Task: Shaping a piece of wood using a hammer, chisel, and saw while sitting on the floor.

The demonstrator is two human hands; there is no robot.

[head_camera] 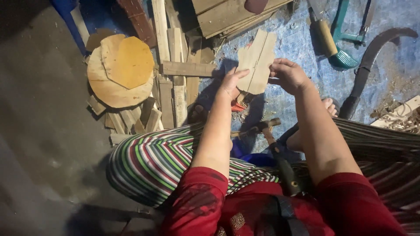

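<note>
Held piece: a flat wooden panel [258, 61], pale grey-brown, made of two boards side by side with a straight seam running lengthwise; its top edge is stepped and notched, its lower end narrower. You hold it up in front of you, above the blue sheet, tilted slightly to the right.
Left hand [231, 82]: your fingers lie against the panel's lower left edge, thumb beside them; the grip presses on the wood from the left.
Right hand [288, 75]: your fingers curl over the panel's right edge; the grip pinches the wood from that side.
Hammer [273, 146]: rests across your lap below the panel, dark handle toward your body, head pointing left; neither hand touches it.
Lap: a striped skirt [162, 159] in red, green, white and dark bands; red sleeves [197, 196] at your upper arms.
Floor covering: a blue sheet [302, 48], dusty, with wood shavings [402, 120] at the right edge.
Round discs [118, 70]: a stack of flat wooden rounds to the left, the top one orange-brown and many-sided.
Planks [173, 74]: short offcuts lie between the discs and the panel, several standing lengthwise, one crosswise.
Boards [227, 15]: a larger stack at top centre.
Tools, upper right: a wooden-handled tool [326, 37], a teal saw frame [343, 35], a dark curved blade [372, 57].
Bare floor [39, 122]: grey, on the left.
</note>
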